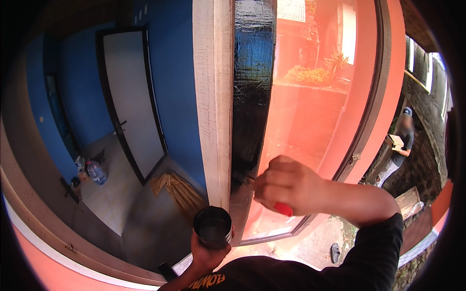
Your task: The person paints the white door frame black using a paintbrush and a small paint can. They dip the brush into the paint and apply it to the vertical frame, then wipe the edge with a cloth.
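My left hand is wrapped round a small round can of dark paint, held upright low in front of me. My right hand is closed on a paintbrush, whose red handle end sticks out below the fist. The brush's dark head is blurred, against the lower part of the wooden frame post. Glossy wet black paint covers the post's strip next to the window above the brush. Left of it, the post's other face is a pale, whitish colour.
The window glass beside the post reflects plants and a wall. Through the opening are a blue room, a white door, a gold curtain and a water bottle. Outside at right, another person holds a box. A sandal lies below.
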The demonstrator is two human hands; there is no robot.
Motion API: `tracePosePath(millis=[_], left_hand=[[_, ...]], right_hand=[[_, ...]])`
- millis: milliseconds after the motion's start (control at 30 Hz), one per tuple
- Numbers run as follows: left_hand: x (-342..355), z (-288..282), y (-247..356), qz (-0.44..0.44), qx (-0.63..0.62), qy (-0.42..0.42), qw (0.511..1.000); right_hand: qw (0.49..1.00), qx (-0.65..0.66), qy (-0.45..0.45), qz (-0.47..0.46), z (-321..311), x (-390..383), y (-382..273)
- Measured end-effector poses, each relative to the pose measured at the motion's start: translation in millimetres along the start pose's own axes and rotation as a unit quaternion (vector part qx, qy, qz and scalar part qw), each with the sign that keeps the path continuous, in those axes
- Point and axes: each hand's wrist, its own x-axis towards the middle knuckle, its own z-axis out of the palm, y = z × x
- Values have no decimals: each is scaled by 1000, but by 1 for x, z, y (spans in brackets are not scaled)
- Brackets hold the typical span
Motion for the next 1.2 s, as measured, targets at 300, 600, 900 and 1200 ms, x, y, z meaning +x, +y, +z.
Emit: tracePosePath(millis=[300,600,900,1200], left_hand=[[5,7,-5,4,19,22,1000],[-2,4,3,0,37,3,999],[-7,3,1,-3,17,16,1000],[-3,-1,-2,-13,17,14,1000]], right_hand=[[960,-227,165,-21,-140,107,83],[942,-313,5,-123,-49,35,34],[990,42,75,114,-60,48,31],[944,-256,201,-59,-152,131,71]])
